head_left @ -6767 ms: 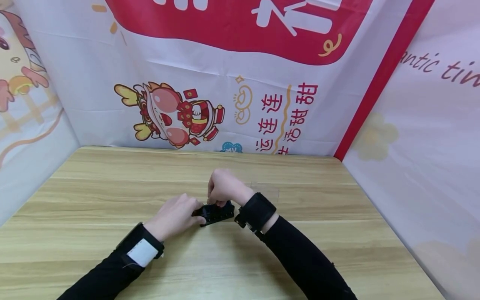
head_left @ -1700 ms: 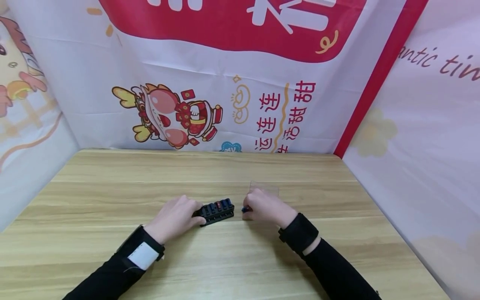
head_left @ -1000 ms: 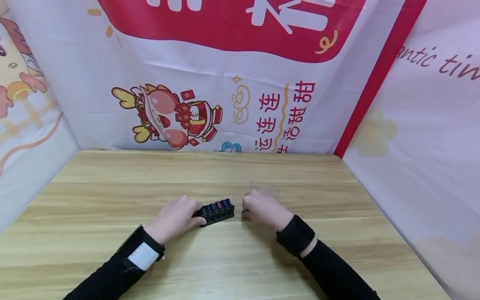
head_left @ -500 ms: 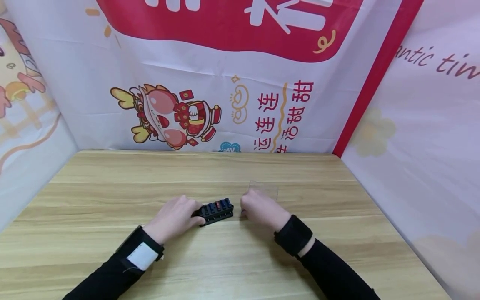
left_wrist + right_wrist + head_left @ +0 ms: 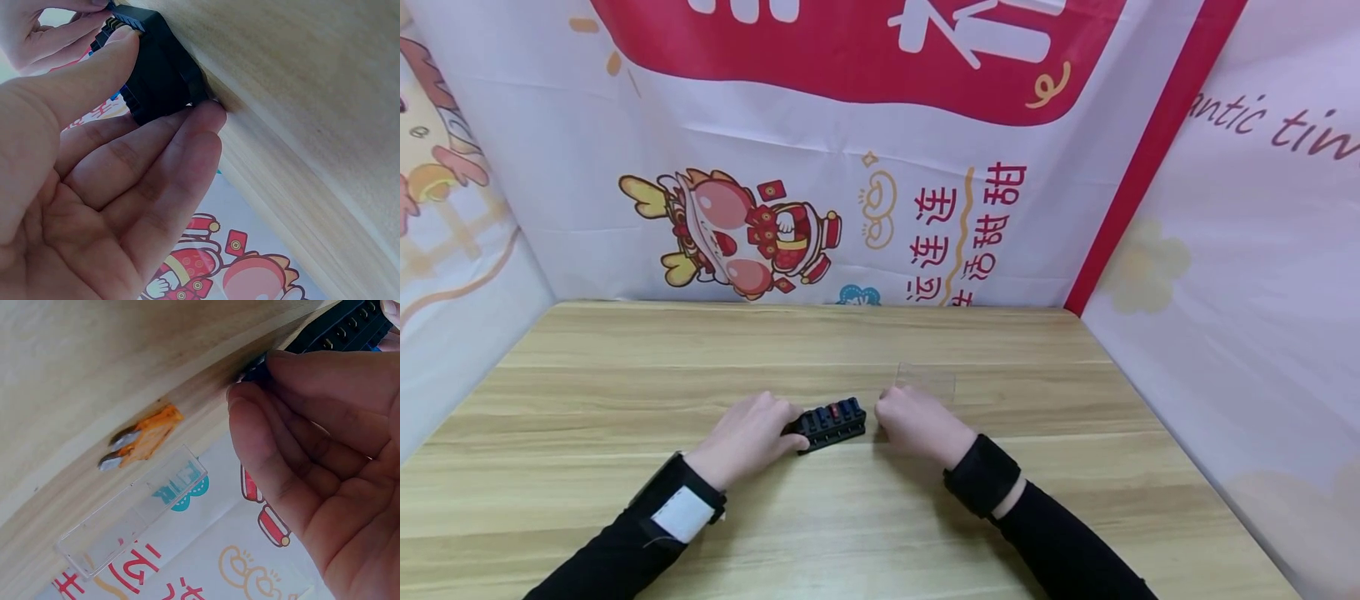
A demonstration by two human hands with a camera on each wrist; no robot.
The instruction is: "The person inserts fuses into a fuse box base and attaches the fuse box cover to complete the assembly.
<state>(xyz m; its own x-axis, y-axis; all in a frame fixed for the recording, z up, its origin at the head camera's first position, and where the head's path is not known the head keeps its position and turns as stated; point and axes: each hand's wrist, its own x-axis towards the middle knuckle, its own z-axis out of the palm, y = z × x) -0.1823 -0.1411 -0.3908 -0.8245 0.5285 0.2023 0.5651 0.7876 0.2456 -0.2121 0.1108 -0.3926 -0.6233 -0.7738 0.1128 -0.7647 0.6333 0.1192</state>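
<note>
A black fuse box [image 5: 833, 425] with a row of blue and red blade fuses along its top lies on the table. My left hand [image 5: 748, 437] grips its left end; in the left wrist view the thumb is on the terminal side and the fingers are against the other side. To the right of the box, my right hand [image 5: 921, 425] pinches a small dark blue blade fuse [image 5: 255, 370] low over the table, mostly hidden by thumb and forefinger. An orange blade fuse [image 5: 150, 434] with two metal prongs shows nearby in the right wrist view.
A clear plastic cover [image 5: 134, 515] stands just beyond my right hand. The wooden table [image 5: 700, 350] runs back to a printed white and red cloth [image 5: 865, 117], with more cloth at both sides.
My right hand was over the fuse box at first, then moved right to the table beside it, where a blue fuse showed in its fingers. It has since shifted slightly left. My left hand keeps its grip.
</note>
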